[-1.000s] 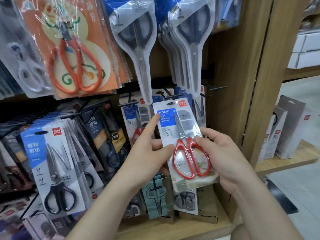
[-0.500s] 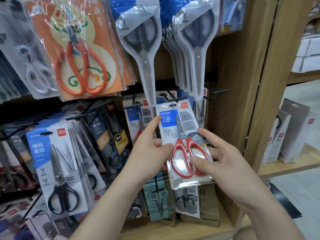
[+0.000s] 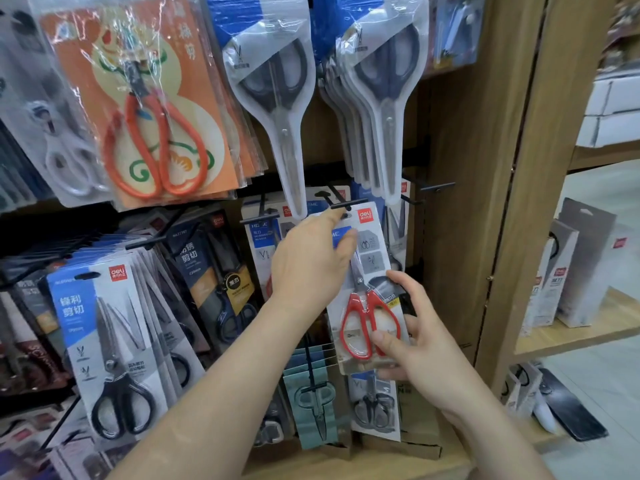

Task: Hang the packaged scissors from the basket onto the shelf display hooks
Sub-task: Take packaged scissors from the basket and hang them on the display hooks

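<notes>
A white pack of red-handled scissors [image 3: 372, 268] is held upright against the display, its top hole right at the tip of a black hook [image 3: 348, 205]. My left hand [image 3: 311, 261] pinches the pack's upper left corner, fingertips touching the hook's end. My right hand [image 3: 412, 337] grips the pack's lower part, thumb across the red handles and fingers behind. Whether the hole is over the hook is hidden by my fingers. The basket is out of view.
More hooks carry packs all round: grey long scissors [image 3: 384, 84] directly above, an orange-carded pair [image 3: 156, 133] upper left, black kitchen scissors [image 3: 114, 344] lower left, teal packs [image 3: 311, 389] below. A wooden shelf post [image 3: 485, 168] stands right, boxes [image 3: 568, 275] beyond it.
My left hand slid up from the pack's left edge to its top corner at the hook. The pack rose slightly towards the hook, and my right hand stayed low on the handles.
</notes>
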`<action>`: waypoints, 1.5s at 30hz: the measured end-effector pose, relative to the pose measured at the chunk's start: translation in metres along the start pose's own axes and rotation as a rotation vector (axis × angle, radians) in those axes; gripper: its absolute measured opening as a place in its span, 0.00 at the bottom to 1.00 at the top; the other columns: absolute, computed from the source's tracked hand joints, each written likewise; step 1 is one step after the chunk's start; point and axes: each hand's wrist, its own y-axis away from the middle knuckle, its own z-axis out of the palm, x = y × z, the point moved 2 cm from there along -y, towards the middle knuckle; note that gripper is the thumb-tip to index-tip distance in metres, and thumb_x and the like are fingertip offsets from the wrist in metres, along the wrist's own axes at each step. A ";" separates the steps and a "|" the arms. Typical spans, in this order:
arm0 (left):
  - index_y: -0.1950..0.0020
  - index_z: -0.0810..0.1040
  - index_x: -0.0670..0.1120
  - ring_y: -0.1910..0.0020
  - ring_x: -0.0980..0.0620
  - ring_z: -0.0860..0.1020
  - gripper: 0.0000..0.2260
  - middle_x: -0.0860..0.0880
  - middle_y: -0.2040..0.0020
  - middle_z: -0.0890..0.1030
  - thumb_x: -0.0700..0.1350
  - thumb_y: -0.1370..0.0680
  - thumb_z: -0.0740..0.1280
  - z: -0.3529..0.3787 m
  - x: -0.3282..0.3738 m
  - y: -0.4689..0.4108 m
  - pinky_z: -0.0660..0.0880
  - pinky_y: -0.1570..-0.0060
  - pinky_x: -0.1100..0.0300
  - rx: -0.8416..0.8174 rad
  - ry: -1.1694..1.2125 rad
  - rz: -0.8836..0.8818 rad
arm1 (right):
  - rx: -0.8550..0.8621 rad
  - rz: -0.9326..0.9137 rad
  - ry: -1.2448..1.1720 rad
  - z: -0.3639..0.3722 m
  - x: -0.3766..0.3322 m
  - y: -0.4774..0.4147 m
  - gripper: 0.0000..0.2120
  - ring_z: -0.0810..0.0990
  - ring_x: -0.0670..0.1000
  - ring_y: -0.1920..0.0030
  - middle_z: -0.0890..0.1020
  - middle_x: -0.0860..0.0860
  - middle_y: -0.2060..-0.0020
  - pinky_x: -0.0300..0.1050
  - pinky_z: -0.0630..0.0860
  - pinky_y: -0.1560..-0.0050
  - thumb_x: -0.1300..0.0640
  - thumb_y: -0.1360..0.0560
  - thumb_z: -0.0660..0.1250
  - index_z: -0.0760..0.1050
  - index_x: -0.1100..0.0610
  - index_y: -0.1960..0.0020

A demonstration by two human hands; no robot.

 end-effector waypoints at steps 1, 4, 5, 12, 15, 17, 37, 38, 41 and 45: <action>0.30 0.75 0.52 0.49 0.46 0.79 0.17 0.47 0.51 0.83 0.54 0.18 0.60 0.000 0.001 -0.003 0.75 0.54 0.53 0.029 -0.003 0.004 | 0.000 0.004 0.020 0.002 0.003 -0.002 0.34 0.85 0.50 0.49 0.82 0.48 0.43 0.44 0.83 0.59 0.58 0.21 0.68 0.58 0.20 0.38; 0.37 0.81 0.49 0.52 0.46 0.80 0.15 0.48 0.54 0.83 0.53 0.17 0.59 -0.001 0.003 -0.005 0.77 0.53 0.51 0.107 -0.010 0.038 | 0.141 -0.084 0.194 0.008 0.012 -0.009 0.36 0.83 0.44 0.47 0.82 0.46 0.42 0.37 0.80 0.50 0.58 0.21 0.67 0.55 0.25 0.29; 0.39 0.82 0.48 0.52 0.46 0.80 0.15 0.49 0.54 0.81 0.52 0.17 0.59 0.000 0.003 -0.006 0.75 0.54 0.52 0.118 -0.039 0.053 | 0.212 -0.130 0.293 0.010 0.013 -0.011 0.37 0.82 0.42 0.49 0.82 0.45 0.45 0.35 0.79 0.51 0.59 0.21 0.67 0.54 0.28 0.27; 0.30 0.73 0.49 0.44 0.47 0.78 0.16 0.49 0.43 0.80 0.47 0.18 0.61 0.006 -0.003 -0.002 0.74 0.48 0.53 0.061 0.007 0.084 | 0.225 -0.057 0.141 0.007 0.001 -0.008 0.28 0.83 0.47 0.51 0.84 0.48 0.47 0.46 0.83 0.54 0.55 0.20 0.66 0.63 0.34 0.26; 0.24 0.65 0.49 0.34 0.48 0.70 0.23 0.50 0.32 0.75 0.47 0.19 0.62 0.010 -0.007 0.007 0.71 0.38 0.53 0.022 -0.021 0.095 | 0.147 0.043 -0.085 0.002 -0.005 -0.007 0.26 0.85 0.49 0.63 0.86 0.53 0.53 0.42 0.81 0.66 0.61 0.20 0.65 0.67 0.36 0.29; 0.22 0.62 0.50 0.29 0.47 0.62 0.27 0.50 0.24 0.66 0.48 0.20 0.64 0.014 -0.017 0.014 0.65 0.31 0.53 0.031 -0.076 0.054 | 0.220 0.016 -0.031 0.006 -0.003 -0.008 0.25 0.85 0.47 0.64 0.86 0.52 0.56 0.41 0.81 0.67 0.62 0.20 0.65 0.69 0.38 0.30; 0.24 0.62 0.58 0.64 0.50 0.80 0.32 0.43 0.63 0.80 0.33 0.22 0.66 0.041 -0.075 0.029 0.81 0.59 0.59 -0.186 0.720 -0.348 | 0.299 0.084 -0.103 0.004 0.021 -0.047 0.09 0.81 0.47 0.67 0.85 0.57 0.63 0.38 0.78 0.67 0.62 0.25 0.73 0.82 0.58 0.45; 0.24 0.62 0.57 0.62 0.52 0.81 0.32 0.44 0.62 0.83 0.33 0.22 0.67 0.041 -0.078 0.034 0.81 0.58 0.60 -0.211 0.751 -0.362 | 0.318 0.077 -0.120 0.005 0.021 -0.048 0.08 0.81 0.48 0.68 0.85 0.55 0.65 0.39 0.78 0.66 0.61 0.25 0.73 0.82 0.56 0.47; 0.23 0.61 0.56 0.60 0.51 0.84 0.34 0.44 0.57 0.84 0.36 0.23 0.71 0.045 -0.081 0.050 0.81 0.53 0.57 -0.319 0.762 -0.347 | 0.366 0.058 -0.166 0.011 0.021 -0.051 0.05 0.82 0.48 0.70 0.85 0.49 0.68 0.42 0.79 0.66 0.60 0.25 0.73 0.81 0.51 0.53; 0.24 0.64 0.56 0.63 0.50 0.84 0.35 0.48 0.63 0.78 0.34 0.25 0.72 0.051 -0.086 0.055 0.81 0.53 0.57 -0.246 0.708 -0.336 | 0.338 0.079 -0.180 0.014 0.023 -0.054 0.05 0.83 0.47 0.66 0.85 0.50 0.67 0.43 0.82 0.64 0.59 0.25 0.72 0.80 0.51 0.50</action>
